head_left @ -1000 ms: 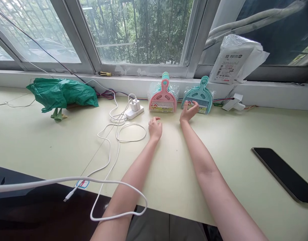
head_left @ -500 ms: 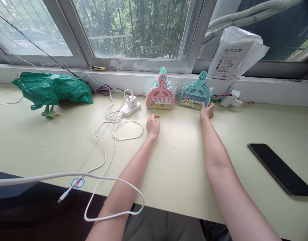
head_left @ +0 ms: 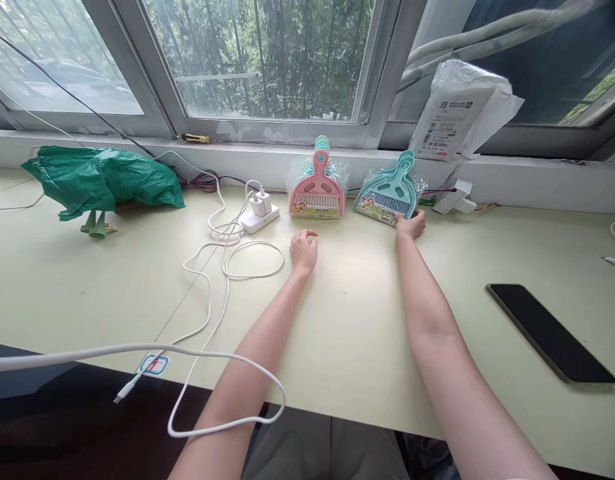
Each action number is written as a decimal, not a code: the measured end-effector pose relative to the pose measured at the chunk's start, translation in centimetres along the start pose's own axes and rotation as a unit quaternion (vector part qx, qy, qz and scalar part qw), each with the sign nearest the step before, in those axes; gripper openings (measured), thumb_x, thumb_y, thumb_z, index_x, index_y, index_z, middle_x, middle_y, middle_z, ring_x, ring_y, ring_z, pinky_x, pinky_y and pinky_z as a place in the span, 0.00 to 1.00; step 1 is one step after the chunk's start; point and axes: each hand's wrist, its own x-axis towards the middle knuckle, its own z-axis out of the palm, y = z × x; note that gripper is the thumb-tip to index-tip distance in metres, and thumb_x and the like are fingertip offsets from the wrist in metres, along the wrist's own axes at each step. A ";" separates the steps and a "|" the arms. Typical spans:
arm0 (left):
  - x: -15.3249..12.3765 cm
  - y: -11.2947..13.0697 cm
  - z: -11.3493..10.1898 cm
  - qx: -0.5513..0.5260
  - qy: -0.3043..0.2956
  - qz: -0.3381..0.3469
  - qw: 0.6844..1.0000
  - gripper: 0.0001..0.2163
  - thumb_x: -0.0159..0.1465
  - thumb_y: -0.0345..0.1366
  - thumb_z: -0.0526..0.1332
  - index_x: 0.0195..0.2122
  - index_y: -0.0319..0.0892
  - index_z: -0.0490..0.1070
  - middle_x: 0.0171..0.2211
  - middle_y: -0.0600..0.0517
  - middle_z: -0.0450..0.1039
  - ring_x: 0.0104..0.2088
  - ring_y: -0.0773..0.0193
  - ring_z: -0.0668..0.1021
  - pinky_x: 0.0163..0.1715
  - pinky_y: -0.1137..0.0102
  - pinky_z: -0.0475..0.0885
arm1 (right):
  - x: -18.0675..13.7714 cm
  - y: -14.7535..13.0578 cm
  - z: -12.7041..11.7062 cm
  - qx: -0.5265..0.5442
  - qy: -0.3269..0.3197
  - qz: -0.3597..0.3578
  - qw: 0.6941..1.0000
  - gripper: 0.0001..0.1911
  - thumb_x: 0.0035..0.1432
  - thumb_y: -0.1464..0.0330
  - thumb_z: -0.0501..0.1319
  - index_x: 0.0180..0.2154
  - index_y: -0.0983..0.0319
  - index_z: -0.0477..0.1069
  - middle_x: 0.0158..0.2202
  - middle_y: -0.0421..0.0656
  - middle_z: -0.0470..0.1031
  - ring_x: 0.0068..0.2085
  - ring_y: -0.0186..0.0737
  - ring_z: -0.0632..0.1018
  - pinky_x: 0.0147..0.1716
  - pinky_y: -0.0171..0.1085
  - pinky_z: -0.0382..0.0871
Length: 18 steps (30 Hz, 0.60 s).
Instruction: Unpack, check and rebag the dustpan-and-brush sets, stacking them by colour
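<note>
A stack of teal mini dustpan-and-brush sets in clear wrap (head_left: 387,190) leans against the wall under the window. My right hand (head_left: 411,224) is closed on its lower right corner, and the pack sits slightly turned. Left of it stands a similar pink stack of sets (head_left: 317,190). My left hand (head_left: 303,249) rests on the pale green table (head_left: 87,280) in front of the pink stack, fingers loosely curled, holding nothing.
White charger cables (head_left: 227,267) loop from a power strip (head_left: 260,215) left of my left hand, and one loop hangs over the front edge. A green plastic bag (head_left: 105,180) lies far left, a black phone (head_left: 550,332) at right, a white parcel (head_left: 455,120) on the sill.
My right hand moved from the front left of the teal pack to its lower right corner and closed on it. The pack turned slightly. My left hand stayed put.
</note>
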 end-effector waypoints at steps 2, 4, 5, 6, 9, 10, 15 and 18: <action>0.0 0.0 0.0 -0.003 -0.003 0.001 1.000 0.09 0.60 0.26 0.52 0.36 0.44 0.69 0.46 0.47 0.73 0.52 0.56 0.71 0.52 0.62 0.65 | 0.1 0.2 0.1 0.021 0.000 -0.001 1.000 0.22 0.46 0.72 0.68 0.43 0.61 0.65 0.48 0.49 0.75 0.49 0.48 0.76 0.50 0.46 0.66; 0.0 0.0 0.0 -0.004 -0.006 0.003 1.000 0.09 0.60 0.26 0.52 0.36 0.44 0.69 0.45 0.47 0.73 0.51 0.56 0.71 0.52 0.62 0.65 | 0.2 0.3 0.2 0.033 0.005 0.001 0.999 0.22 0.45 0.73 0.68 0.42 0.61 0.63 0.46 0.48 0.75 0.47 0.47 0.77 0.50 0.45 0.66; 0.0 0.0 0.0 -0.003 -0.008 0.005 1.000 0.09 0.60 0.26 0.52 0.36 0.44 0.69 0.45 0.47 0.73 0.51 0.56 0.71 0.52 0.62 0.65 | 0.2 0.4 0.3 0.034 0.007 0.002 0.999 0.22 0.45 0.74 0.68 0.42 0.60 0.63 0.46 0.48 0.75 0.47 0.47 0.77 0.49 0.45 0.67; 0.0 0.0 0.0 -0.003 -0.011 0.007 1.000 0.09 0.60 0.26 0.52 0.35 0.44 0.69 0.44 0.47 0.73 0.51 0.56 0.71 0.52 0.62 0.65 | 0.3 0.5 0.4 0.035 0.010 0.003 0.999 0.22 0.45 0.74 0.68 0.41 0.60 0.62 0.46 0.47 0.75 0.47 0.48 0.77 0.49 0.45 0.67; 0.0 0.0 0.1 -0.003 -0.017 0.011 1.000 0.09 0.60 0.26 0.52 0.34 0.44 0.69 0.43 0.47 0.74 0.50 0.56 0.72 0.51 0.62 0.65 | 0.6 0.5 0.7 0.035 0.012 -0.003 0.999 0.22 0.46 0.74 0.67 0.41 0.60 0.61 0.47 0.48 0.74 0.48 0.48 0.76 0.50 0.46 0.66; 0.0 0.0 0.1 -0.003 -0.018 0.012 1.000 0.09 0.60 0.26 0.52 0.34 0.44 0.69 0.43 0.48 0.74 0.50 0.57 0.73 0.51 0.62 0.66 | 0.8 0.5 0.8 0.036 0.011 -0.007 0.999 0.21 0.46 0.74 0.67 0.41 0.60 0.61 0.47 0.49 0.74 0.49 0.48 0.76 0.50 0.46 0.66; -0.1 0.0 0.2 0.003 -0.020 0.017 1.000 0.09 0.60 0.26 0.52 0.34 0.44 0.70 0.42 0.49 0.75 0.48 0.58 0.74 0.51 0.62 0.67 | 1.8 0.4 1.5 0.039 0.003 -0.021 0.999 0.22 0.45 0.76 0.67 0.41 0.61 0.61 0.47 0.50 0.73 0.50 0.49 0.75 0.52 0.45 0.64; -0.2 0.1 0.2 0.005 -0.025 0.018 1.000 0.10 0.60 0.26 0.52 0.33 0.44 0.70 0.42 0.49 0.76 0.47 0.58 0.74 0.51 0.62 0.67 | 2.4 0.3 2.2 0.042 0.001 -0.024 0.999 0.22 0.46 0.76 0.67 0.41 0.61 0.60 0.48 0.49 0.72 0.51 0.49 0.74 0.53 0.46 0.63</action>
